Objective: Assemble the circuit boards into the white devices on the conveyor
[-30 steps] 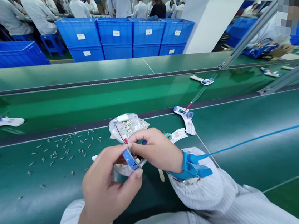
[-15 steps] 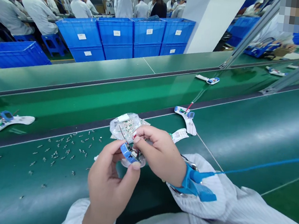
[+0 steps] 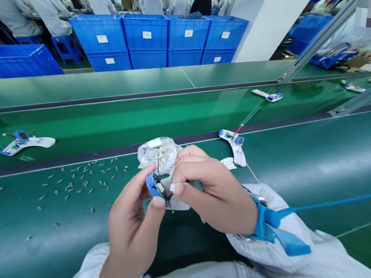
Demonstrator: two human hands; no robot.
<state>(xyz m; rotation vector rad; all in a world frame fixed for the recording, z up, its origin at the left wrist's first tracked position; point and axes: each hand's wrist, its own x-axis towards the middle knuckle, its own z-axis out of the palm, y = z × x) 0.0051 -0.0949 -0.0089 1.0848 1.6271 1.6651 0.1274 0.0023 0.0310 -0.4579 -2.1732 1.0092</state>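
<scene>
My left hand [image 3: 137, 223] grips a partly assembled handheld device, by its look an infrared thermometer [image 3: 156, 185], between thumb and fingers. It has a blue rim, an exposed circuit board and a thin dark wire sticking up. Part of its white shell shows below my right hand [image 3: 211, 189], whose fingers are closed in a pinch at the device's right side. A small white piece shows at that thumb tip; what the fingers hold is mostly hidden. Just behind the hands lies a clear plastic bag [image 3: 150, 155] of small parts.
Small metal parts [image 3: 84, 184] are scattered on the green bench at left. Similar white-and-blue devices lie at left [image 3: 27, 142], right [image 3: 234, 145] and farther back [image 3: 268, 95]. A blue wrist strap cord [image 3: 342, 203] runs right. Blue crates [image 3: 146, 36] stand beyond; people sit behind them.
My right hand has shifted right and slightly down against the device, and its wrist has swung outward. The left hand has tilted the device. The view has shifted slightly.
</scene>
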